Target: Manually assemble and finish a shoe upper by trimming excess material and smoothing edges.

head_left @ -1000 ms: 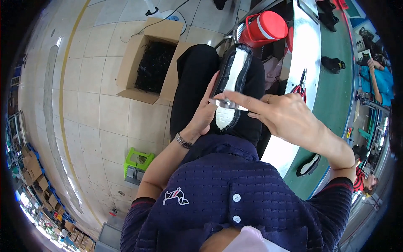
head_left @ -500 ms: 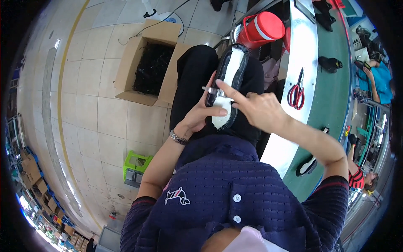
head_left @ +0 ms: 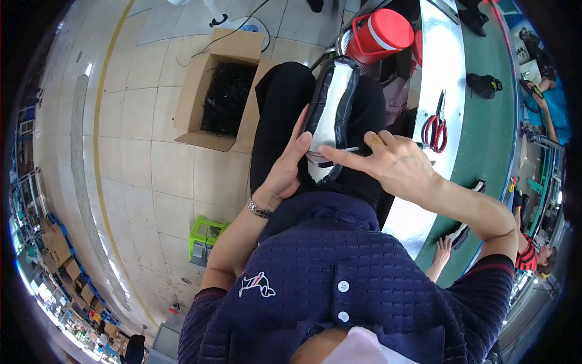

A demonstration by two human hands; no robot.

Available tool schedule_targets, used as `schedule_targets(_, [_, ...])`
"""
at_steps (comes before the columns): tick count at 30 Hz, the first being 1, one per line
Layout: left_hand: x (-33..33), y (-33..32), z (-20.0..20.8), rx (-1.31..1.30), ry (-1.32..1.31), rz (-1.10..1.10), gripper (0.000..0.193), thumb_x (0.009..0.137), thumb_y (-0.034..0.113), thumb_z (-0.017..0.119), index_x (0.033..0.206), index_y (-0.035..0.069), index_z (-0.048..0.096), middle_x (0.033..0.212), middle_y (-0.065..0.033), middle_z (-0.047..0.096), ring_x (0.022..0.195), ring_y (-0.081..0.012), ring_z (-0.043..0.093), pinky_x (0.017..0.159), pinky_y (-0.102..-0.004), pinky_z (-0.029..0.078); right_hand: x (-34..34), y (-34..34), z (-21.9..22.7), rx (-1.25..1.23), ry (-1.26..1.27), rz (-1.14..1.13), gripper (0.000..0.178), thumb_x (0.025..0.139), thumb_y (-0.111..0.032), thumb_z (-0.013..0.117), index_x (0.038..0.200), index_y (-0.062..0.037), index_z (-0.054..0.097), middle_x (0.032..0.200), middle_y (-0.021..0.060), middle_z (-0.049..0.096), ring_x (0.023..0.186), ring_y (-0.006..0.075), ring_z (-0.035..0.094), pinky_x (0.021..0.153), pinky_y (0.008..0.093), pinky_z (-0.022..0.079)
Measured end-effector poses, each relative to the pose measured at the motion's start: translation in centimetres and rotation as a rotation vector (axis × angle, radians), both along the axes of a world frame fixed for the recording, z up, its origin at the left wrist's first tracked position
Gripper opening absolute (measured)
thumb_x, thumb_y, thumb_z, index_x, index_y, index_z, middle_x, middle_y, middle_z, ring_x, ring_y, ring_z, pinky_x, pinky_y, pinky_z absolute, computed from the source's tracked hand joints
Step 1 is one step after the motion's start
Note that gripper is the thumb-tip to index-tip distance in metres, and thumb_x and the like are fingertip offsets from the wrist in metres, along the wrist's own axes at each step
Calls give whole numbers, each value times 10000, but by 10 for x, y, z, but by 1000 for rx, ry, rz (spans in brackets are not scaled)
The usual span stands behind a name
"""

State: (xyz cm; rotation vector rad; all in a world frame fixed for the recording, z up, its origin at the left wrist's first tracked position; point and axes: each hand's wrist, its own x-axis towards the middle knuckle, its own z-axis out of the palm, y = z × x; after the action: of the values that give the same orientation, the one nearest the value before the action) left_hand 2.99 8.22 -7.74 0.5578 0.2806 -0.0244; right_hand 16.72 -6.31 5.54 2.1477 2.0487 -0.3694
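On my lap lies a black shoe without an outsole, bottom up, its long white underside framed by the black upper. My left hand is wrapped round its left side near the lower end, thumb resting along the edge. A shiny narrow strip crosses the white underside there, and its exact kind is unclear. My right hand reaches in from the right, index finger stretched out and pressing at the strip, other fingers curled. A thin pointed silver piece shows beside that index finger; whether the curled fingers grip it is hidden.
Red-handled scissors lie on the metal ledge to my right. Beyond it runs a green conveyor carrying shoes, with another person's hand over it. A red cooler stands ahead; a cardboard box with black scraps sits left.
My left thumb has shifted up to the shoe's edge. My right index finger has come down toward the lower end. The silver piece, formerly at the shoe's left, now shows at its right.
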Motion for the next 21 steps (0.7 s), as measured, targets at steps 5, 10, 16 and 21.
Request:
schedule_targets(5, [-2,-14,-16,252,49,151,677,980,288,534,1528,126,170,1511,-97,302,1335,-170,354,1104,-306,291,-10,11,35,-20,128,-49,749,788,-27,546,1459,-313,371,677,115,555,541,215,621,457,311,516])
schedule_targets(10, [-5,-9,-8,353,-44,83,785,933,309,615,1532,139,136,1434,-87,381,1225,-154,467,977,-310,427,-9,20,5,229,263,14,800,758,-90,579,1475,-345,334,771,108,612,532,185,601,419,304,497])
schedule_targets(16, [-14,0,-14,207,126,-179,569,759,3,765,1263,29,503,1101,-44,621,1009,-135,602,892,-300,498,-30,16,5,27,177,84,757,827,-88,577,1488,-311,282,696,157,623,555,194,647,412,282,503])
schedule_targets(21, [-13,10,-15,268,162,-423,537,745,61,794,1215,4,539,1085,-77,643,963,-120,617,839,-291,512,-28,7,-21,-11,172,-103,777,835,-112,537,1499,-382,237,667,127,565,481,188,576,410,286,470])
